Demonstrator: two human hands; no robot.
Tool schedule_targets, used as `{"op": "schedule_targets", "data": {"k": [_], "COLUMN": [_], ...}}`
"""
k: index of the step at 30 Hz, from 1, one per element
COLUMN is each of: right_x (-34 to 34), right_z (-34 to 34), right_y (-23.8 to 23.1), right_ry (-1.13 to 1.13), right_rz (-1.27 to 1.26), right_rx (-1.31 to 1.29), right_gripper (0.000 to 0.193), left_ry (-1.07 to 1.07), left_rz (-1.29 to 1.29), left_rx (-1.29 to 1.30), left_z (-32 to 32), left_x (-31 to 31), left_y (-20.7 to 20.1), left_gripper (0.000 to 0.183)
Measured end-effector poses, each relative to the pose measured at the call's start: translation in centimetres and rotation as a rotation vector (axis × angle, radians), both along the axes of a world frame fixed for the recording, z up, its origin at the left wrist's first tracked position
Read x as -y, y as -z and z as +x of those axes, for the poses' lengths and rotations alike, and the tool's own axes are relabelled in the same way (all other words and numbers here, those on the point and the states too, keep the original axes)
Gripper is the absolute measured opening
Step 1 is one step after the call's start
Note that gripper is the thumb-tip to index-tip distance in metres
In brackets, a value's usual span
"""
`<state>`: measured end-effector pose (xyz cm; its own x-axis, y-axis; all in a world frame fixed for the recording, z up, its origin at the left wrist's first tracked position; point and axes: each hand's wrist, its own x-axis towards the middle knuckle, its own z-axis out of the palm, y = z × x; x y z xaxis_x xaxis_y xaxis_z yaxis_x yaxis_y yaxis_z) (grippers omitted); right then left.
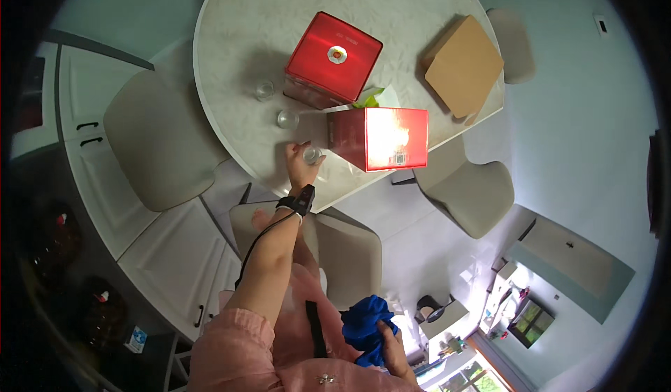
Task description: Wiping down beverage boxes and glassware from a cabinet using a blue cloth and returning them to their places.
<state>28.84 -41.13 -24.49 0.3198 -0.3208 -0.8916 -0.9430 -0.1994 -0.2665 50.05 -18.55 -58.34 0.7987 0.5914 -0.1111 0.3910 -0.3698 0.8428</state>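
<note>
My left hand [302,168], with a black band and device at the wrist, reaches over the near edge of the table. Its fingers and thumb close around a small clear glass [312,155] standing on the tabletop. Beyond it are a second clear glass [287,119] and a third clear glass [264,90], in a rough line going away from me. Down by my body, my right hand [393,350] grips a bunched blue cloth [368,325]. The cloth hangs in loose folds, away from the table.
On the pale table [237,14] stand a red box [328,63], another red box [346,137] with a glaring top, and a brown carton [465,70]. A green packet [369,98] lies between the red boxes. Chairs, including a beige chair [157,140], surround the table; white cabinets [105,196] line the left.
</note>
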Motion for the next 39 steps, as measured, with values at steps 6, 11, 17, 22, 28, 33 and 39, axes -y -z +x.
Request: {"op": "schedule_targets", "data": {"k": [6,11,17,22,28,33,39], "right_x": [-2.9,-5.7,-11.2,-19.4,-31.3,-34.6,-33.9], "right_z": [4.0,8.0,13.7,18.8,16.2,8.8,5.8], "right_y": [-2.5,-5.2,-7.1,-6.4,-13.4,-20.8,-22.3], "right_ry": [-0.044,-0.209,-0.557,-1.068,-1.416,-1.722,-1.647], "right_rz": [0.035,0.162,0.601,0.962,1.194,1.127,1.264], "right_rx": [-0.009,-0.041,0.177,0.395,0.565,0.339,0.168], "right_gripper": [0.038,0.039,0.041,0.048,0.048,0.053,0.048], "left_ry": [0.023,0.224,0.156,-0.060,-0.702,-1.289,-1.652], "left_rz": [-0.046,-0.183,-0.391,0.265,0.514,1.088,0.745], "left_rx": [-0.084,-0.540,-0.184,0.041,0.469,0.716,0.112], "left_z": [0.5,-2.8,-10.0,-17.5,-29.9,-44.9,-57.2], "left_x": [0.3,-3.1,-10.8,-19.6,-20.6,-27.2,-37.4], "left_y": [-1.4,-4.1,-19.5,-42.4,-67.1,-76.2,-79.2], "left_gripper": [0.077,0.081,0.061,0.051,0.031,0.048,0.089]}}
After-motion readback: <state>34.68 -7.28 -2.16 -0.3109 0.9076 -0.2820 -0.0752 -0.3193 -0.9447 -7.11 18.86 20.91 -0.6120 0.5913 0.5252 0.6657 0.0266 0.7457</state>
